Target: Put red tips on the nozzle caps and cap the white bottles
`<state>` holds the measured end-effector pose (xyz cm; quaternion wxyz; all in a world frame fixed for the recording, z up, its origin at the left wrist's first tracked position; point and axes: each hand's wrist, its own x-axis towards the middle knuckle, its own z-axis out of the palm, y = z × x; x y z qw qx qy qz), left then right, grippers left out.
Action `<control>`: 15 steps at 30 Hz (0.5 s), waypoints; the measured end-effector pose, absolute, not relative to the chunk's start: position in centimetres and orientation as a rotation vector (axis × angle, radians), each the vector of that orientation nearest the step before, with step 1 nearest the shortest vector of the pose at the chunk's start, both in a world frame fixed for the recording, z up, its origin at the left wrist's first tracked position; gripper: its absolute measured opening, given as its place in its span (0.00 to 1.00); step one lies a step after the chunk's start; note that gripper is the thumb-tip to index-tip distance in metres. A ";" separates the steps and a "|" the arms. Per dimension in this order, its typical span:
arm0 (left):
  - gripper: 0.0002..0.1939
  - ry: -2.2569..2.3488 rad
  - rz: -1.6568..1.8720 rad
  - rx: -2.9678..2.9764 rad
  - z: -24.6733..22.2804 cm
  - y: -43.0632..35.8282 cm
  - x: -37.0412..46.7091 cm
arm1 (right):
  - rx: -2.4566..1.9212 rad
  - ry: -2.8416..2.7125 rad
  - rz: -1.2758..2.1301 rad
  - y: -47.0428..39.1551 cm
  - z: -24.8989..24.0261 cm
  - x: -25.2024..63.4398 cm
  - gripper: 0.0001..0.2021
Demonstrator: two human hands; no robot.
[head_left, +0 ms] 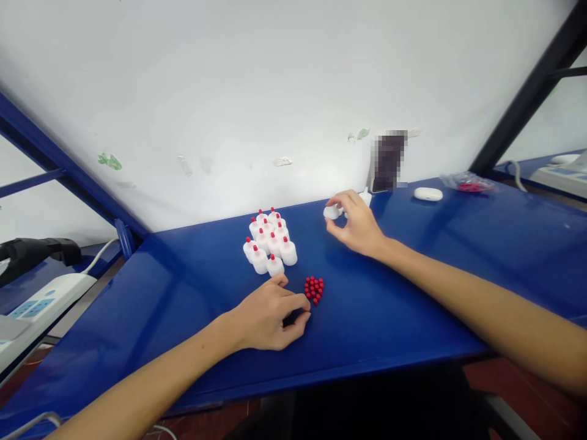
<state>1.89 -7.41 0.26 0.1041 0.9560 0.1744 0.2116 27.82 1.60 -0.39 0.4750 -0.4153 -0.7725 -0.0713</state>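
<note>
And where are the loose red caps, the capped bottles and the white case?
Loose caps (316,286): head view, the cluster's middle.
Capped bottles (274,245): head view, a middle bottle's body.
White case (428,194): head view, its middle.

A marked white wall (257,91) rose behind the blue table (458,235), between slanting metal posts (527,93); reddish floor (493,386) showed below.

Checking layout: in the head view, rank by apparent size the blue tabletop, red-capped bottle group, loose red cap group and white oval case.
Blue tabletop
Red-capped bottle group
Loose red cap group and white oval case: too alike to rank, the case lying farther away
</note>
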 end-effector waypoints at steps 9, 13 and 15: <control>0.07 0.544 0.745 2.792 -0.2 -7.3 2.0 | -1.002 -2.282 0.163 1.5 -1.5 27.3 0.07; 0.08 0.575 0.699 2.883 -0.3 -7.1 1.9 | -1.087 -2.335 0.199 1.2 -1.2 27.2 0.10; 0.09 0.566 0.674 2.921 -0.3 -7.1 1.9 | -1.106 -2.358 0.206 1.0 -1.0 27.1 0.11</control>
